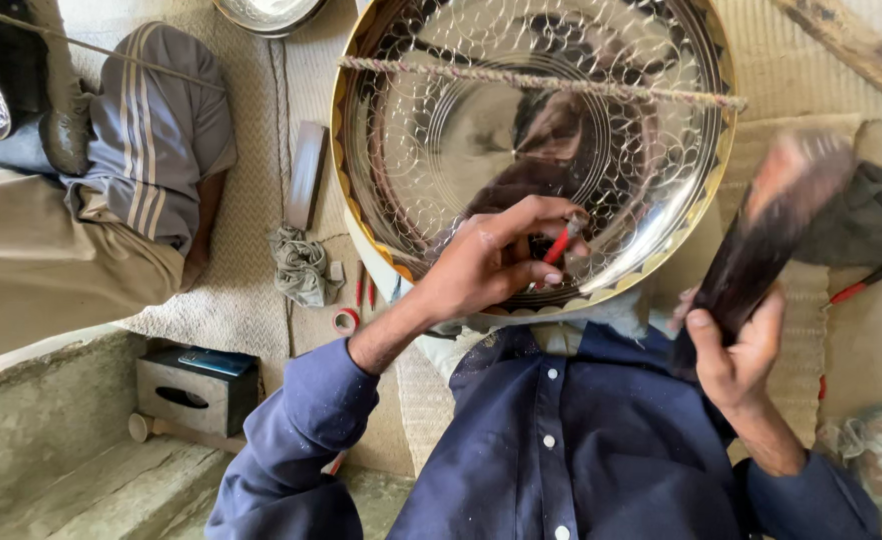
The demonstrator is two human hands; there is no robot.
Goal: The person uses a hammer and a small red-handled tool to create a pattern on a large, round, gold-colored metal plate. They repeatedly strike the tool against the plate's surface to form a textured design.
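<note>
Left hand (491, 262) fingers pinched red-handled punch (559, 243) against large engraved round brass tray (661, 215) near lower rim; right hand (736, 345) fingers wrapped dark wooden mallet (771, 235). Risked glancing blow, punch skidding, scarring pattern.

One engraved tray (431, 130); one mallet (761, 250); two hands.

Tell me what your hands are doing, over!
Left hand pinching a red tool against the big shiny tray. Right hand gripping a dark mallet, raised, blurred. A cord crosses the tray, above the work spot.
</note>
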